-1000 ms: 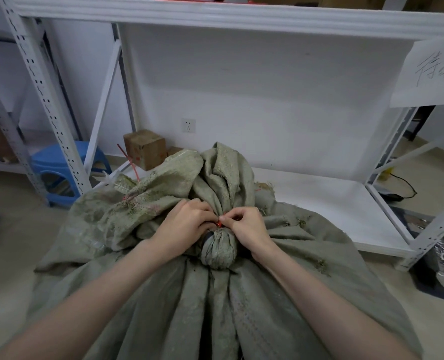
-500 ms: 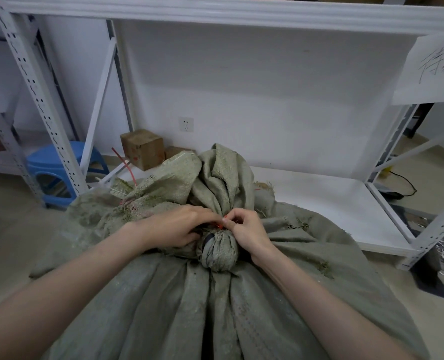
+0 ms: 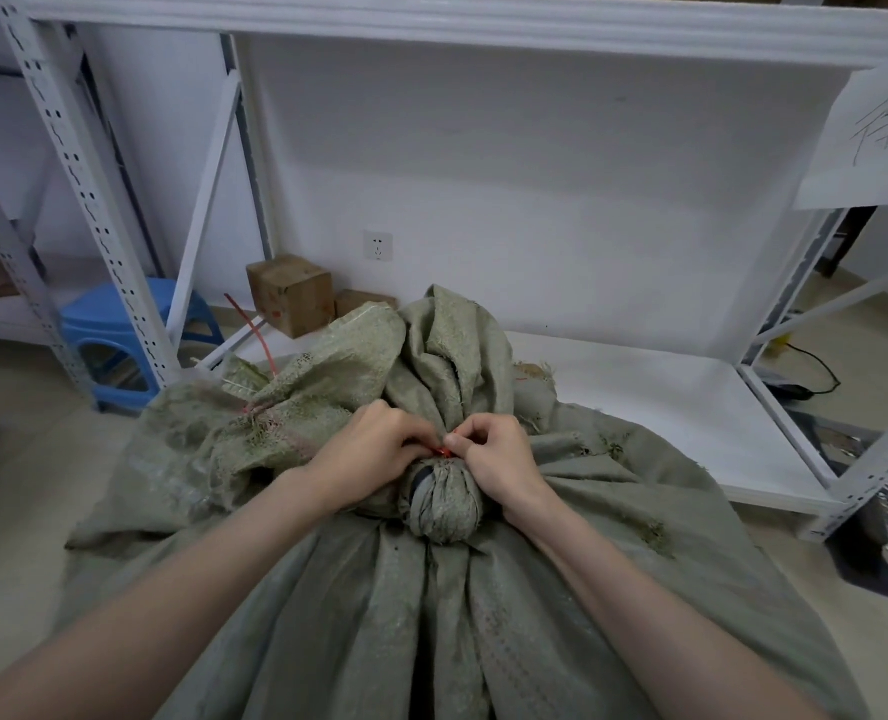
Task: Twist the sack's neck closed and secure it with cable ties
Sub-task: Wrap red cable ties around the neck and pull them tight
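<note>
Sack (image 3: pixel 431 615) neck (image 3: pixel 444 504) already twisted; both hands' fingers (image 3: pixel 454 443) pinched on red cable tie (image 3: pixel 440 451), cinching unfinished, prob. nearly done.

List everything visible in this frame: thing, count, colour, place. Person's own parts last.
sack: 1, grey-green, centre, neck bunched
red cable tie: 1, at neck between fingertips
second red tie: 1, left on sack fabric
shelving rack: 1, white, behind
cardboard boxes: 2, brown, by wall
stool: 1, blue, left
wall socket: 1, white
paper sign: 1, white, right
left hand: pinching tie
right hand: pinching tie
</note>
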